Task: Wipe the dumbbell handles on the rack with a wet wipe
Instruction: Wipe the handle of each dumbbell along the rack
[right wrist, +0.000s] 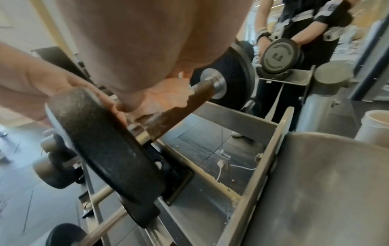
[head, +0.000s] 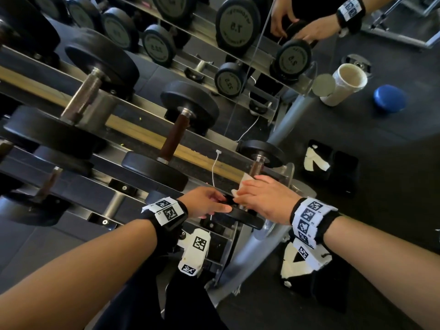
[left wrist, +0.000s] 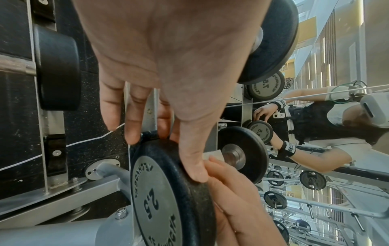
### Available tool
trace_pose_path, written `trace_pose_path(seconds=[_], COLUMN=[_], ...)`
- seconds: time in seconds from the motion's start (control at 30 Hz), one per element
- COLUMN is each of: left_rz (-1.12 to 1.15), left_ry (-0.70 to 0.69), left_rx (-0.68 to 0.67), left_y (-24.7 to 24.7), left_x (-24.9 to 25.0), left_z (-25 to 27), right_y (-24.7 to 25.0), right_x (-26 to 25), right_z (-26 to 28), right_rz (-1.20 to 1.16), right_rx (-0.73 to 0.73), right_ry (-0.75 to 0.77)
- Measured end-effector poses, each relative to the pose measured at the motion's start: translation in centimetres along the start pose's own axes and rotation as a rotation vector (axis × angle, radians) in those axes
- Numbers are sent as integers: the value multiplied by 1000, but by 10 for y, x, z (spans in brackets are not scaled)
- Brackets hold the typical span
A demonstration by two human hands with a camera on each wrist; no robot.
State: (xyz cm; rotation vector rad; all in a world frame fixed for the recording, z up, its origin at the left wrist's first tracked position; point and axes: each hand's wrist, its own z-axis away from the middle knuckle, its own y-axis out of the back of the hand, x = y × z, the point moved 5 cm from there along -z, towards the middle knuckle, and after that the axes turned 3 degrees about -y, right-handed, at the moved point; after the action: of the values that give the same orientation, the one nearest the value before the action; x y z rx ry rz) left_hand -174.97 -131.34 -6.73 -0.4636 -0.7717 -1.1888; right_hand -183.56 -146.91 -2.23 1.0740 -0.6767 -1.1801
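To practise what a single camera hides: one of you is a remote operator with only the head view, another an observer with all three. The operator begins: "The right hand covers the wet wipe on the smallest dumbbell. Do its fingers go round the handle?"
Observer: Yes. In the right wrist view the right hand has its fingers curled under the brown handle, close to the near plate.
Operator: My left hand is on that plate. Is the plate raised off the rack?
Observer: It does not look so. In the right wrist view, its lower edge is down in a black cradle.
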Motion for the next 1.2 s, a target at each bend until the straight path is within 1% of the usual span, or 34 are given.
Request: trace_pose_path(seconds=[0.03,0.07,0.13,0.2,0.23,0.3,0.37,0.43,0.47,0.5,0.57,0.6,0.63,0.7,0.8,0.83,0.9,0.93,0.97,1.0,1.03,1.07,1.1,1.13,1.2], left_rz=[0,-3,-7,-1,5,17,24,35,37,40,62,76,86,91,83,81,80,75,69,66,68,71,71,69,65], left_ry=[1,0,0,4,3,0,-6,-9,-11,-13,-7,-3,-2,2,7,10,13,12,9,8,9,12,14,19,29], left_rx=[-3,-6,-7,-8,-5,10,38,52,53,53,49,43,38,29,27,24,17,17,17,15,16,21,25,24,12], left_y=[0,0,0,0,-1,-1,-2,-3,-3,-3,-3,-3,-4,-3,-3,-3,-4,-4,-4,-3,-3,-3,-3,-2,-3], left_x=[0,0,0,0,0,0,1,1,1,1,1,1,0,0,-1,-1,-2,-2,-2,-2,-2,-2,-3,-3,-5], left_z=[0,0,1,2,3,4,5,7,7,7,8,8,8,8,6,5,5,5,5,5,5,4,4,4,3], right_y=[1,3,9,14,14,8,-2,-5,-3,1,13,16,17,14,-3,-6,-5,0,6,12,15,16,13,10,5], right_x=[1,7,28,42,42,26,6,1,5,13,30,34,34,20,-8,-13,-11,-3,9,24,38,46,48,44,21], right_z=[0,-3,-8,-12,-13,-11,-3,1,-1,-6,-15,-18,-20,-15,0,4,3,-1,-6,-9,-12,-15,-16,-13,0], right_rz=[32,79,169,185,190,159,105,91,116,143,159,166,174,152,29,-16,-35,-12,7,1,0,21,35,20,-96], right_rx=[-3,-10,-5,10,23,16,-21,-68,-74,-65,-26,-27,-29,-10,-26,-44,-60,-39,-1,28,24,-12,-36,-21,54], right_ry=[29,26,-69,-182,-197,-122,16,60,48,5,-131,-177,-191,-143,-43,-36,-27,-36,-83,-163,-232,-267,-276,-269,-247])
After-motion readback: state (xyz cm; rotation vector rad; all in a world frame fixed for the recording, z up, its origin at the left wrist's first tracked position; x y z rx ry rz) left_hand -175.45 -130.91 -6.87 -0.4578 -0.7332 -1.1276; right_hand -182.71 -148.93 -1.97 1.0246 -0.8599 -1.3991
